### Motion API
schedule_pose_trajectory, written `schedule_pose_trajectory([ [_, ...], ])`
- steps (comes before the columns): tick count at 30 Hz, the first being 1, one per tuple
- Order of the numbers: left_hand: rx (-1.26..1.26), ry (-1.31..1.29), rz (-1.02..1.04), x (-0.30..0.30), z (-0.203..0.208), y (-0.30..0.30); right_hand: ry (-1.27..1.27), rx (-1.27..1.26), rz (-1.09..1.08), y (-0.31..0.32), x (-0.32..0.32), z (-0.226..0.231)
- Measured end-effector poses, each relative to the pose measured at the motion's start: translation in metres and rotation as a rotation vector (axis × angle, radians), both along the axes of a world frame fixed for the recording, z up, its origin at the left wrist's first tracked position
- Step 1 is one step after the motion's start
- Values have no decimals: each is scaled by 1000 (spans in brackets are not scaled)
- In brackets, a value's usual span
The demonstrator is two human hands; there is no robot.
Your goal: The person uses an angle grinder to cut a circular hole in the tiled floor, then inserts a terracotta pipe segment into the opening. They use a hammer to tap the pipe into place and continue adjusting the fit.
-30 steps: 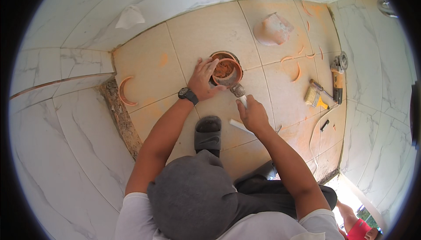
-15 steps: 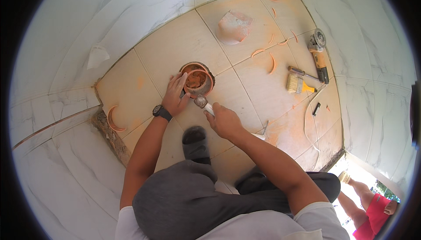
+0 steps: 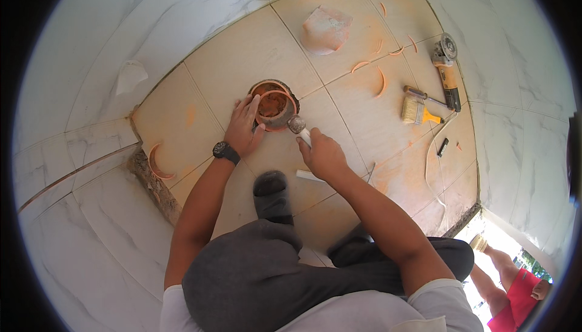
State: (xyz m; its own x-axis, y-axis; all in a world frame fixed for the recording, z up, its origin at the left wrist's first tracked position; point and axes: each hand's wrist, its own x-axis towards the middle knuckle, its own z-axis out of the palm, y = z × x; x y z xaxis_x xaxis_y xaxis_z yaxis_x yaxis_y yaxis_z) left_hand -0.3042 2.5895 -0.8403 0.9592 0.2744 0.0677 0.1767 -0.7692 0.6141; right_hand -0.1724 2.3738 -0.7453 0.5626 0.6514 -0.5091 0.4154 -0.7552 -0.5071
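An orange pipe ring (image 3: 295,112) sits in a round hole in the tiled floor, with reddish dirt (image 3: 271,104) inside. My left hand (image 3: 244,127), a black watch on its wrist, lies against the left side of the ring, fingers stretched out and thumb apart. In my right hand (image 3: 326,157) is a hammer (image 3: 297,124), gripped by its white handle. The dusty hammer head is at the ring's lower right edge; whether it touches cannot be made out.
To the right lie an angle grinder (image 3: 447,77), a screwdriver (image 3: 424,95), a paintbrush (image 3: 414,111) and a black marker-like object (image 3: 443,147). Curved orange offcuts (image 3: 381,82) and a dusty pale piece (image 3: 326,30) are farther off. A person in red shorts (image 3: 518,298) is at lower right.
My right hand and the hammer have moved right, from the ring's near edge to its lower right. More of a white strip on the floor shows beside my right forearm.
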Motion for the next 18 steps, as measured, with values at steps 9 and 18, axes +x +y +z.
schedule_pose_trajectory([
  [9,18,8,5,0,4,-1,-36,65,-33,-3,7,4],
  [18,9,-43,38,-2,0,-4,-77,-3,11,5,7,9],
])
